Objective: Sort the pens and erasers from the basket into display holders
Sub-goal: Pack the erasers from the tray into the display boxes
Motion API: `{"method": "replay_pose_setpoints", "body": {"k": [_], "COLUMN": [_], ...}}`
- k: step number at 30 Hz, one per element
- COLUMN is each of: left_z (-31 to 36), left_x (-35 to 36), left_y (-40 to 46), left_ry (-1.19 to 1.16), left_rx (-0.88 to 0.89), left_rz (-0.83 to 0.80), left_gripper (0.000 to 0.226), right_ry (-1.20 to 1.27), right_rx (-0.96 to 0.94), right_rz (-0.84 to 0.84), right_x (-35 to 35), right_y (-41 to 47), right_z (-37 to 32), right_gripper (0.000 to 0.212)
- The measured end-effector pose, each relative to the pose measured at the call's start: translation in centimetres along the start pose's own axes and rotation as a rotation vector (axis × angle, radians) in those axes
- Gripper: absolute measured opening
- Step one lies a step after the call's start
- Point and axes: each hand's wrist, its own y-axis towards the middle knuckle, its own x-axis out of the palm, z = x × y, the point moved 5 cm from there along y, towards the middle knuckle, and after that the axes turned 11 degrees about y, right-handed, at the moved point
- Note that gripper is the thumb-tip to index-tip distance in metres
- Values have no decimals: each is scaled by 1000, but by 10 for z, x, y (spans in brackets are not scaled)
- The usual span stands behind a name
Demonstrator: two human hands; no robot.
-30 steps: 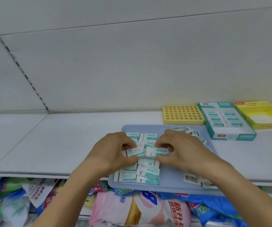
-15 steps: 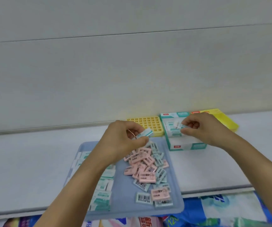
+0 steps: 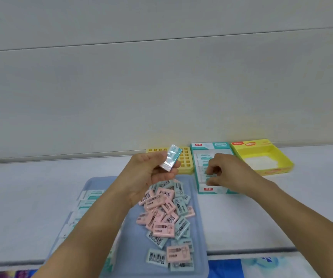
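Observation:
My left hand (image 3: 151, 173) pinches a wrapped teal-and-white eraser (image 3: 171, 158), raised above the blue tray (image 3: 200, 237). My right hand (image 3: 227, 173) reaches into the teal display box (image 3: 211, 190) and pinches another teal eraser (image 3: 211, 176) at the front rows. A pile of pink and pale-blue erasers (image 3: 165, 215) lies in the tray's middle. Teal-and-white erasers (image 3: 89, 199) lie in rows along the tray's left side, partly hidden by my left arm.
A yellow grid holder (image 3: 186, 160) with square holes stands behind my left hand. A yellow display box (image 3: 261, 157) with a white floor sits at the right of the teal one. All rest on a white shelf (image 3: 31, 187); packaged goods show below its front edge.
The view swung right. My right hand carried its eraser from the tray into the teal box and lowered it. My left hand lifted its eraser higher, above the tray.

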Motion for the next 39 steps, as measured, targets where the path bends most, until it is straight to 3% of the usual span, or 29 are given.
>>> {"method": "replay_pose_setpoints", "body": {"k": [3, 5, 8, 10, 14, 16, 20, 22, 26, 33, 39], "left_z": [1, 4, 10, 14, 16, 11, -22, -34, -42, -42, -39], "left_x": [2, 8, 26, 40, 53, 61, 93, 96, 95, 95, 95], "left_y": [0, 1, 4, 6, 18, 23, 23, 26, 29, 29, 29], "left_ry": [26, 148, 382, 466, 577, 867, 1639, 1800, 1804, 1754, 1689], "left_rx": [-5, 35, 105, 138, 237, 338, 582, 607, 593, 527, 440], "left_rz": [-19, -23, -23, -60, 57, 87, -161, -207, -195, -222, -235], "left_gripper": [19, 18, 16, 16, 23, 33, 42, 48, 56, 53, 47], "right_ry": [17, 213, 183, 109, 66, 15, -202, -313, -372, -341, -287], "right_rx": [-43, -221, -517, -563, -353, -204, -22, 11, 54, 81, 135], "right_rz": [163, 277, 189, 190, 239, 220, 92, 25, -54, 60, 44], "right_x": [-10, -24, -36, -42, -58, -61, -52, -44, -32, -30, -28], "right_y": [-9, -21, -36, -41, -43, -42, -36, -31, -22, -22, -25], "right_z": [-6, -24, -61, -69, -38, -14, 13, 17, 21, 28, 28], "right_gripper": [26, 36, 51, 39, 29, 29, 32, 34, 37, 30, 19]}}
